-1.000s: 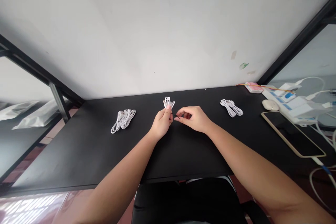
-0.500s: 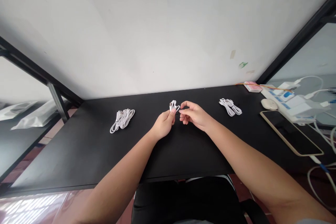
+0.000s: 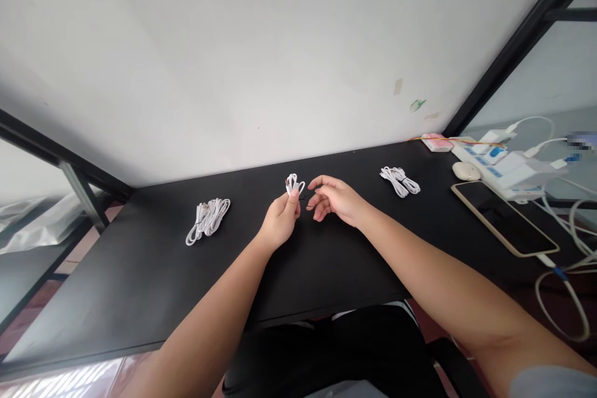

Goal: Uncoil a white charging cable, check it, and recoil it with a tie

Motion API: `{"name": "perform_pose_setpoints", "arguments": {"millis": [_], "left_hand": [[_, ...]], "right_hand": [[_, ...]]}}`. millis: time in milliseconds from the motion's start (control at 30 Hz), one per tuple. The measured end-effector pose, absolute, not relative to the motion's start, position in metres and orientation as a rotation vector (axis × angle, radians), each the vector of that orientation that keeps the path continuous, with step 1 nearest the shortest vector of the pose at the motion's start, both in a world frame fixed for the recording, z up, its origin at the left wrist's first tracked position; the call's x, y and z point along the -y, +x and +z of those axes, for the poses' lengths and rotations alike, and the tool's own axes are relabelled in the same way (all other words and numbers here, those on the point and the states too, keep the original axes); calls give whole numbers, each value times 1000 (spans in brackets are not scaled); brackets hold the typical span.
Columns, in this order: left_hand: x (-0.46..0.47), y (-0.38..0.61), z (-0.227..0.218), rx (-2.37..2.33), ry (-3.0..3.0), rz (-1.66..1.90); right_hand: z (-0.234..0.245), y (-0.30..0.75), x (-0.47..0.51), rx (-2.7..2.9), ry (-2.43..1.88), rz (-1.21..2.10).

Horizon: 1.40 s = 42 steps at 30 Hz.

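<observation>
My left hand (image 3: 278, 224) is closed on a small coiled white cable (image 3: 293, 185), held upright above the middle of the black table (image 3: 140, 286). Just to the right of it, my right hand (image 3: 336, 199) has its fingers loosely spread and curled, holding nothing that I can see. A thin dark tie sticks out from the coil between the two hands. A bundle of white cables (image 3: 208, 219) lies on the table to the left. Another white cable bundle (image 3: 400, 180) lies to the right.
A phone (image 3: 504, 217) lies face up at the right, with a cable plugged in. Behind it are a white power strip (image 3: 499, 161) with chargers, a small white round object (image 3: 463, 170) and a pink packet (image 3: 436, 142). A white wall backs the table.
My right hand has let go of the tie and opened its fingers. The coil in my left hand sits lower in the grip. The view has shifted slightly rightward.
</observation>
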<state>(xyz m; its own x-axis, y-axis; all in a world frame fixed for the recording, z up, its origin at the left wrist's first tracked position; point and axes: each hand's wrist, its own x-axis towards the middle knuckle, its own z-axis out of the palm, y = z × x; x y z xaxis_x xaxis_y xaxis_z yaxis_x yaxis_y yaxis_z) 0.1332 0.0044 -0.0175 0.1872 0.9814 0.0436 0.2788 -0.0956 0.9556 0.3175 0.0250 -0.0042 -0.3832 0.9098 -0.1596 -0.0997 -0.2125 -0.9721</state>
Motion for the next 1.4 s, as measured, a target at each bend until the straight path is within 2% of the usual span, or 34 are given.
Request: {"name": "perform_pose_setpoints", "arguments": {"millis": [167, 300, 633, 733, 933, 1000, 1167, 1400], "left_hand": [[-8, 133, -20, -1169, 1417, 1002], [-10, 133, -22, -1158, 1377, 1013], [-5, 133, -17, -1284, 1565, 1015], [-3, 133, -17, -1251, 1628, 1009], [-1, 134, -17, -1260, 1673, 1007], [0, 134, -16, -1263, 1681, 996], [-1, 134, -16, -1279, 1675, 975], [-8, 134, -22, -1215, 1444, 1047]], "right_hand": [[-5, 320, -19, 1881, -907, 876], [-3, 324, -18, 2019, -854, 660], [-1, 323, -20, 2005, -973, 693], [-3, 322, -22, 1923, -1076, 836], [-14, 318, -29, 1780, -1137, 1330], [-17, 316, -29, 1782, -1149, 1388], [-16, 313, -24, 1810, -1198, 1172], [-7, 316, -17, 1932, -974, 791]]}}
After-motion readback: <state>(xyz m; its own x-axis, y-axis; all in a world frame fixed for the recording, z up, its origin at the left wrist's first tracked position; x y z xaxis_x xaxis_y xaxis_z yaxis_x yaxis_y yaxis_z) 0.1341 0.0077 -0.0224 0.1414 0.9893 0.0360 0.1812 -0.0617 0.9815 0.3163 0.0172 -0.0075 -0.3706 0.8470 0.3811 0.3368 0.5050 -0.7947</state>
